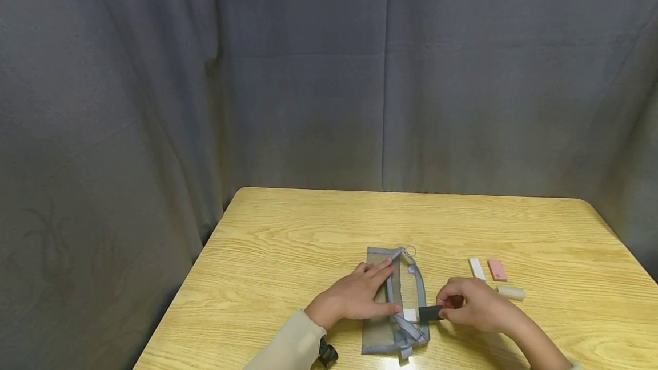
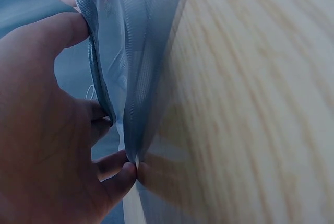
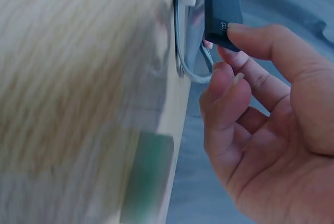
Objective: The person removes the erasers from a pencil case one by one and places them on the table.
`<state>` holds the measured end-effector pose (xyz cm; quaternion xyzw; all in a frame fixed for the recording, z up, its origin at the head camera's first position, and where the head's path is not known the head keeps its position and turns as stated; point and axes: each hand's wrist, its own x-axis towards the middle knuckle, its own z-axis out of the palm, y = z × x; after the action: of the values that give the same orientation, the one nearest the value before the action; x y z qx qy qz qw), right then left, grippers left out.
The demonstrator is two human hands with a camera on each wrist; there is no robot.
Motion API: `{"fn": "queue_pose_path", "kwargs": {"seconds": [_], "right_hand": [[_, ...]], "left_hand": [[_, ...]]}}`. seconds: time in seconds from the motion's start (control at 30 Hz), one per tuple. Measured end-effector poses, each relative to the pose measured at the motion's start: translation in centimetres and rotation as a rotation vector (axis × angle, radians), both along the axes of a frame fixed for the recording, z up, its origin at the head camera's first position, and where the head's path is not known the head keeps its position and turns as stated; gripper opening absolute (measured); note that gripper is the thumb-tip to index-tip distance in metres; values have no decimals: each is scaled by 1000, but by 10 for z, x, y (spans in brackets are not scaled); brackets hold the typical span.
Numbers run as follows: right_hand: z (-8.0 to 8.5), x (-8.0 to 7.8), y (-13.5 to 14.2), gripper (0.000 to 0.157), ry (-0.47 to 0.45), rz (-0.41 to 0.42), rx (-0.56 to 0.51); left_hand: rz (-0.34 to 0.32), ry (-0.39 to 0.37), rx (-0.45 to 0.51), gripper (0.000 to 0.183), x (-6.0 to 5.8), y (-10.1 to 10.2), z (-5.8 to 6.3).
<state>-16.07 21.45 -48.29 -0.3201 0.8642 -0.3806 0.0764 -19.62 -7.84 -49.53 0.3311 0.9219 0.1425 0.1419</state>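
Note:
A grey mesh pouch (image 1: pixel 377 333) lies on the table, its zippered edge (image 2: pixel 96 62) lifted away from the other side. My left hand (image 1: pixel 357 293) rests on the pouch with fingers spread, thumb and fingertips touching the edges of its opening. Between the thumb and fingers of my right hand (image 1: pixel 475 304) is a black eraser (image 3: pixel 223 15), a rectangular block with small white lettering. It is at the pouch's right side, by the opening. Beside it, a white block (image 1: pixel 410 315) shows at the pouch.
Right of the pouch lie a white block (image 1: pixel 476 269), a pink block (image 1: pixel 497 270) and a cream-coloured cylinder-like piece (image 1: pixel 510 293). A blurred green-faced block (image 3: pixel 148 177) shows on the wooden table (image 1: pixel 288 227). Grey curtains (image 1: pixel 308 73) hang behind.

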Motion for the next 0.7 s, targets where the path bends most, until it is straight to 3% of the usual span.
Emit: {"fn": "queue_pose_path", "kwargs": {"seconds": [0.23,0.53,0.7], "right_hand": [[2,1,16,9,68,-11,-43],[6,1,33,7,24,-43,-53],[9,1,42,9,64,-70,-29]], "left_hand": [[-6,-9,2,86,0,-1,1],[1,-12,5,86,1,-2,0],[-2,-11,4,86,0,-2,0]]}}
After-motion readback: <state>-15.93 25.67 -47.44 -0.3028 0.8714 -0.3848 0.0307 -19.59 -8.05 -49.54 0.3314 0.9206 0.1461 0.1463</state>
